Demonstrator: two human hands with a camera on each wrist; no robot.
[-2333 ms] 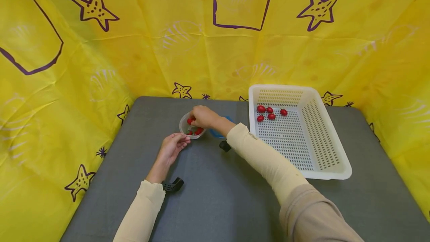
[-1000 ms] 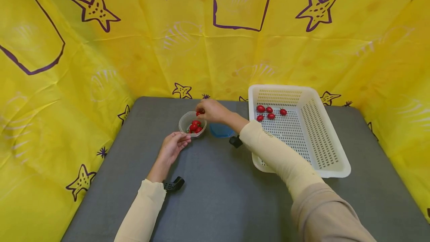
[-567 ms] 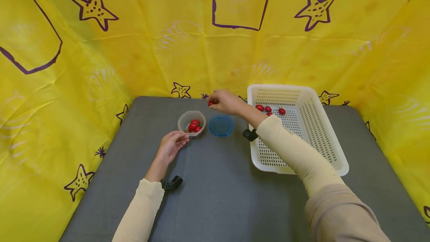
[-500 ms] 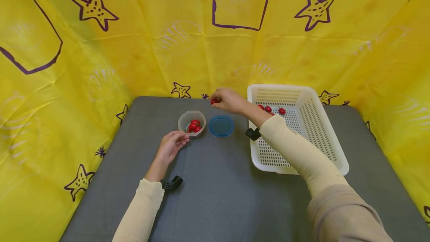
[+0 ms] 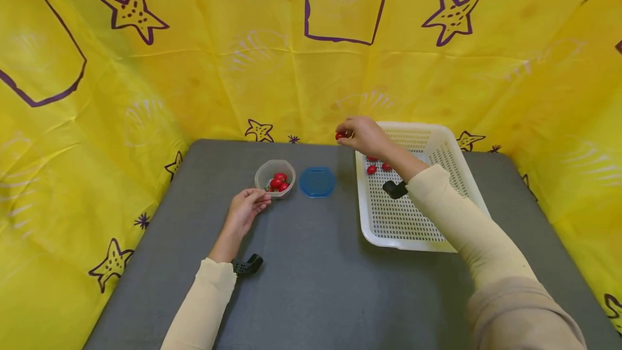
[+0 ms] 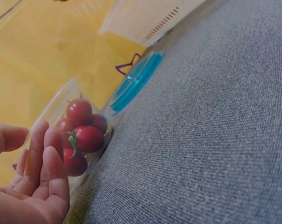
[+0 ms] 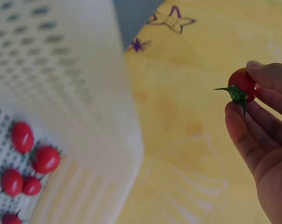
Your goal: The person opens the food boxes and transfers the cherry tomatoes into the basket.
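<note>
In the head view my left hand [image 5: 245, 209] pinches the near rim of a small clear plastic container [image 5: 263, 172]. Several red cherry tomatoes [image 6: 89, 139] with green stems lie inside it. My right hand [image 5: 364, 135] is raised by the left back corner of a white plastic basket [image 5: 367, 220]. Between its thumb and fingertips it holds one cherry tomato [image 7: 242, 84], green stem outward in the right wrist view. More cherry tomatoes [image 7: 46, 159] lie on the basket floor, partly hidden by the right forearm in the head view.
A blue lid [image 5: 317, 182] lies flat on the grey table [image 5: 311, 269] between container and basket. Yellow patterned cloth [image 5: 272, 85] hangs close behind the table and at both sides. Each wrist wears a black device [image 5: 248, 264].
My right hand has lifted a cherry tomato out of the container and carried it right, over the lid, to the basket's edge. My left hand stays at the container rim.
</note>
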